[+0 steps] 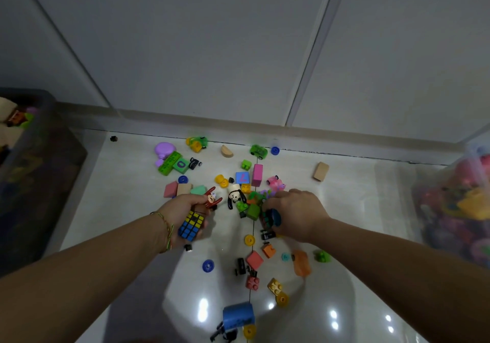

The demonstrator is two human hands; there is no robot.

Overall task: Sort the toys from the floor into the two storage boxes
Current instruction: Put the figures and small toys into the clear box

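Note:
Many small toys lie scattered on the glossy floor [127,183] near the wall. My left hand [183,210] grips a puzzle cube [191,226] with yellow and blue squares, together with a red-brown figure [212,199]. My right hand [294,210] curls round a dark toy with a blue part [273,218], just above a cluster of green bricks [250,209]. A white dog figure with black ears [234,196] lies between my hands. A dark storage box [50,141] stands at the left, a clear storage box [434,183] at the right; both hold toys.
Blocks, wheels and small cars lie all around: a pink block [257,175], a blue block marked 7 [242,177], a wooden block [320,171], green cars [258,151], a blue toy [238,313] at the near edge. A white panelled wall [238,51] rises behind.

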